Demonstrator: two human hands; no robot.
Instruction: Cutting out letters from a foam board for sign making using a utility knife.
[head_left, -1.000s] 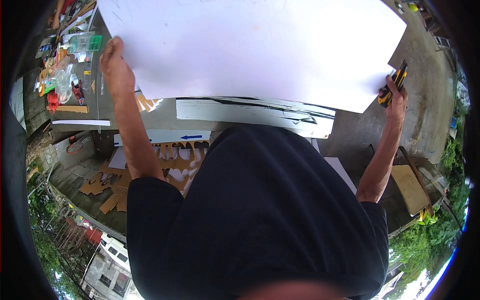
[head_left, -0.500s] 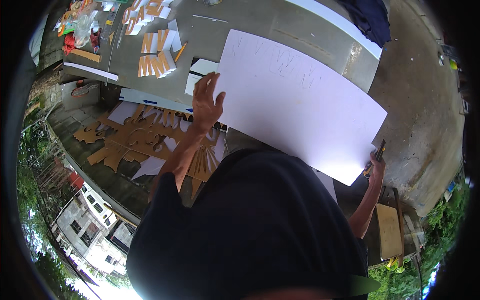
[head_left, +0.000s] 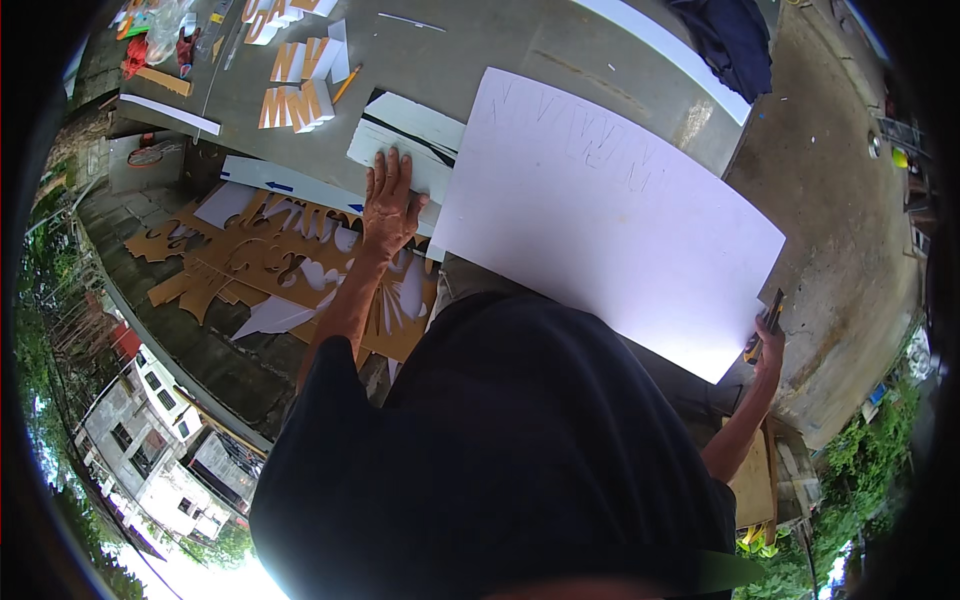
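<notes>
Several fingers of our left hand (head_left: pixel 390 208) lie spread on the streaked board (head_left: pixel 410 127), perhaps for steadying it; our right hand (head_left: pixel 768 350) holds the cutter (head_left: pixel 774 311) beside the white sheet (head_left: pixel 610 225), probably also supporting its corner, because this sheet reaches out beyond the desk (head_left: pixel 490 45).

Diffuse daylight, bright outdoors; shadows soft. Sky (head_left: pixel 225 580) at btm left blown out. White sheet (head_left: pixel 610 220) w/ lavender cast, glow strongest twd lower rt corner; pencil marks on it faint. Tabletop (head_left: pixel 500 45) evenly lit, mid-grey. Cutouts (head_left: pixel 240 258) below it a bit dimmer. Black shirt (head_left: pixel 530 430) v. dark, little detail. L hand (head_left: pixel 390 205) fairly sharp. Fisheye: table edges bow, bldg (head_left: pixel 165 490) tilts nr rim; black vignette all round. Reddish blur (head_left: pixel 590 589) at btm edge, out of focus.
</notes>
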